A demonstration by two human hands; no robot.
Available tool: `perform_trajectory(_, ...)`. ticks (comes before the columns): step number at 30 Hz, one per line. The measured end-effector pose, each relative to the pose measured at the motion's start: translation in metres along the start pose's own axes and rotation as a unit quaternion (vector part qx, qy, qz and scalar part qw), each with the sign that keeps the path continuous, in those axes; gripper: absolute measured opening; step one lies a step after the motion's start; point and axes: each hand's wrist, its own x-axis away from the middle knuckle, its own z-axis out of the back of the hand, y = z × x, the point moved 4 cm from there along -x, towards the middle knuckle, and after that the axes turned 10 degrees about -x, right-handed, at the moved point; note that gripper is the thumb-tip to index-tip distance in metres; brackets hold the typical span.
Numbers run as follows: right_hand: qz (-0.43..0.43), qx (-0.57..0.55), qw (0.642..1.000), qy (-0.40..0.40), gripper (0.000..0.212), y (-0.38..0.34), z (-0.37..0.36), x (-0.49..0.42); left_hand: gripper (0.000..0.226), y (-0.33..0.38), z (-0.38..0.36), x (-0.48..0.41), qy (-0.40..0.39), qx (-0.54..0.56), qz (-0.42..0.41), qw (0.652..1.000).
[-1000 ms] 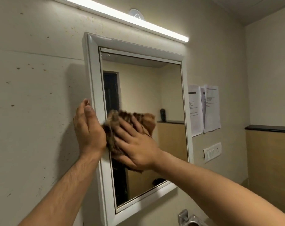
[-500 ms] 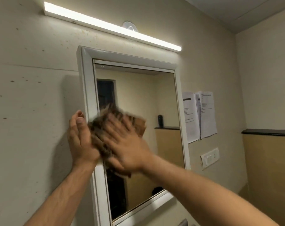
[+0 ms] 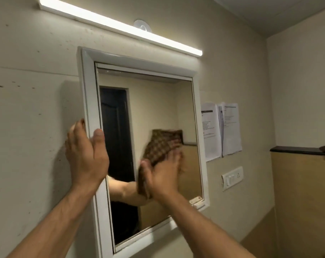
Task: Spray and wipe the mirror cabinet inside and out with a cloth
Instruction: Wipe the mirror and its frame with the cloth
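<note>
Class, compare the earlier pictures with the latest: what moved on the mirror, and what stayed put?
The right hand swept the cloth rightward across the mirror, from the left side of the frame to the right half. Nothing was picked up or released. The left hand still holds the frame's left edge.

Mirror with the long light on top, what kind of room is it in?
Probably a bathroom: a wall-hung mirror cabinet, a strip light just above it, and a switch plate beside it.

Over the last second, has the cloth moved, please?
Yes: the cloth has slid rightward under the right hand, from the left side of the cabinet frame toward its right side.
</note>
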Motion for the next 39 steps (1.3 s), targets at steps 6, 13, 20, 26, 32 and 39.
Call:
perform_trajectory(6, 0.085, -0.011, 0.99, -0.111, 0.079, 0.037, -0.01, 0.071, 0.072, -0.009, 0.0, 0.014, -0.012, 0.023, 0.008, 1.0)
perform_trajectory(13, -0.422, -0.02, 0.906, -0.01, 0.107, 0.075, 0.014, 0.073, 0.066, -0.013, 0.0, 0.031, -0.018, 0.032, 0.0, 0.999)
perform_trajectory(20, -0.34, -0.077, 0.932, -0.1, 0.11, 0.011, -0.015, 0.122, 0.067, -0.018, -0.001, 0.032, -0.004, 0.015, -0.013, 1.0)
perform_trajectory(26, -0.476, -0.044, 0.877, -0.047, 0.096, 0.111, 0.022, 0.038, 0.07, -0.016, 0.001, 0.035, -0.004, 0.009, -0.015, 1.0)
perform_trajectory(32, -0.509, -0.034, 0.859, -0.036, 0.096, 0.152, 0.019, 0.056, 0.068, -0.016, -0.001, 0.035, 0.007, 0.016, -0.011, 1.0)
perform_trajectory(39, -0.458, -0.051, 0.885, -0.06, 0.085, 0.159, 0.031, 0.067, 0.066, -0.012, 0.001, 0.037, 0.005, 0.012, -0.006, 1.0)
